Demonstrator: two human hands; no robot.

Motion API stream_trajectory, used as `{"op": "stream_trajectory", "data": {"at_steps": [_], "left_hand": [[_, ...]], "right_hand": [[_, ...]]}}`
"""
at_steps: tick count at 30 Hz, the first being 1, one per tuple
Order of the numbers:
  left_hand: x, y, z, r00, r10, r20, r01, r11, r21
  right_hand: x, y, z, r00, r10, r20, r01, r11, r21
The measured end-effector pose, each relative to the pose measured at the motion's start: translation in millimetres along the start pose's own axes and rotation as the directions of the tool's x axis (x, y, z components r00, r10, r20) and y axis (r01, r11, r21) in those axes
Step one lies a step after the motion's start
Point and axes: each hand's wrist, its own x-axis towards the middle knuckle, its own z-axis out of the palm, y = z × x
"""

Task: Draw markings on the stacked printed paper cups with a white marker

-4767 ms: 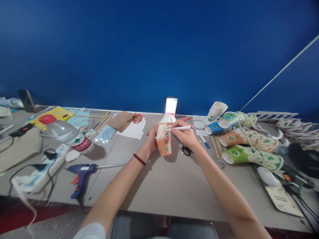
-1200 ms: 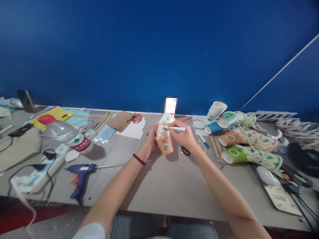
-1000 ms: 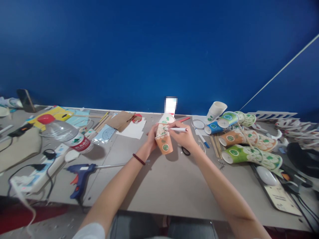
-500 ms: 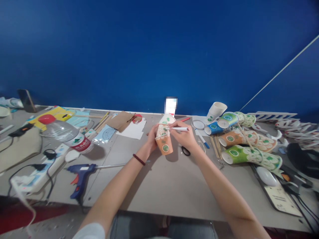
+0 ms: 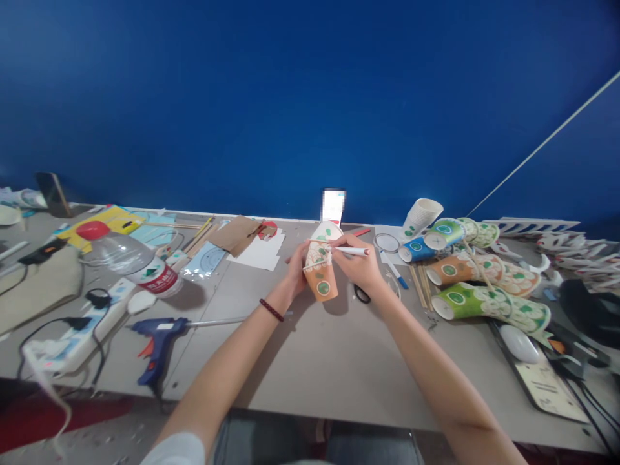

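Nearest, a blue glue gun [image 5: 159,339] is laid on the left of the tabletop [image 5: 334,368]; at the right, a white mouse [image 5: 520,343] is set just beside a row of green cups [image 5: 489,307]. In the middle, the joined paper cups [image 5: 322,284], orange at the near end, are held tilted by the left hand [image 5: 296,266], whose fingers are closed around their left side. A white marker [image 5: 351,250] is pinched between the fingers of the right hand [image 5: 359,263], its tip directed at the pale patterned section; whether contact is made cannot be told. Black scissors [image 5: 356,290] are partly covered by the right hand. Farther back, brown cardboard [image 5: 236,235] is placed partly over a white sheet [image 5: 259,253], and a lit screen [image 5: 333,205] is stood before the blue wall [image 5: 310,103].
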Motion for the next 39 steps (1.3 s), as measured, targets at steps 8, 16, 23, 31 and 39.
{"op": "stream_trajectory", "data": {"at_steps": [8,16,23,31,39], "left_hand": [[-1.5,0.7,4.6,1.000,0.021,-0.020,-0.020,0.998,0.051],[-3.6,2.5,9.6,1.000,0.018,-0.001,-0.018,1.000,0.024],[-1.7,2.4,6.6,0.999,0.017,-0.030,-0.016,1.000,0.024],[-2.7,1.1,4.5,0.999,0.030,-0.015,-0.029,0.999,0.028],[-2.3,1.0,6.1,0.999,0.032,-0.028,-0.031,0.999,0.041]], "right_hand": [[-1.2,-2.4,1.5,0.999,0.043,0.031,-0.043,0.999,-0.011],[-2.9,-8.1,-0.6,0.996,0.046,0.072,-0.044,0.999,-0.021],[-0.7,-3.8,-1.1,0.999,0.007,0.044,-0.008,0.999,0.035],[0.0,4.5,-0.7,1.000,-0.010,0.013,0.010,0.999,0.035],[-1.6,-0.3,1.3,1.000,0.006,0.023,-0.006,1.000,0.029]]}}
